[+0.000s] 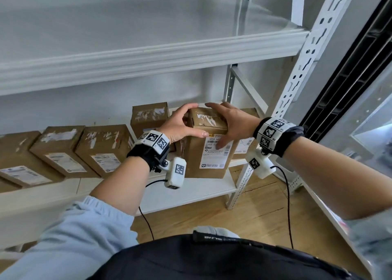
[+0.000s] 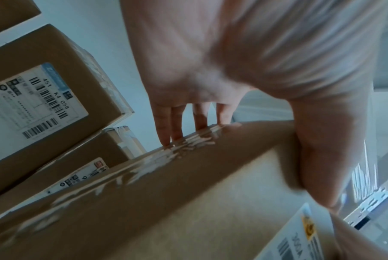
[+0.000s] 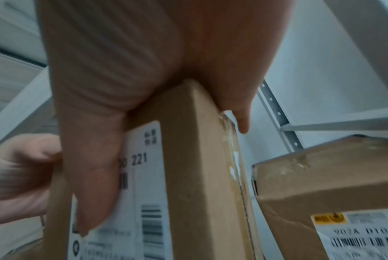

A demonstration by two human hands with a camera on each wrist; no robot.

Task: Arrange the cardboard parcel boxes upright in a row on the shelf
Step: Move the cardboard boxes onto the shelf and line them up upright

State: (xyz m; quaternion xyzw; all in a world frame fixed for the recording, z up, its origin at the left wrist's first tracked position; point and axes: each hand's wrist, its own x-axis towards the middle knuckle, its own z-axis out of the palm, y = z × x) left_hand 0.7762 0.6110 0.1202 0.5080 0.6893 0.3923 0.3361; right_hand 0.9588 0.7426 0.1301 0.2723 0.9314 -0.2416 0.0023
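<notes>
Fingers point(image 2: 166, 126) of left hand point(image 1: 180, 123) and right hand point(image 1: 231, 120) curl over top edges of upright cardboard box point(image 1: 209, 152), gripping it at front of lower shelf point(image 1: 203, 189). Likely light, stiff; glossy tape may slip, so grip corners.

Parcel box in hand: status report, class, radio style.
Left hand and right hand grip the box by its top. Box upright at shelf front edge. Another box close on its right.

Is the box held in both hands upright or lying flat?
Upright. The held box stands on its short end at the shelf edge, label facing out, left hand and right hand gripping its top.
</notes>
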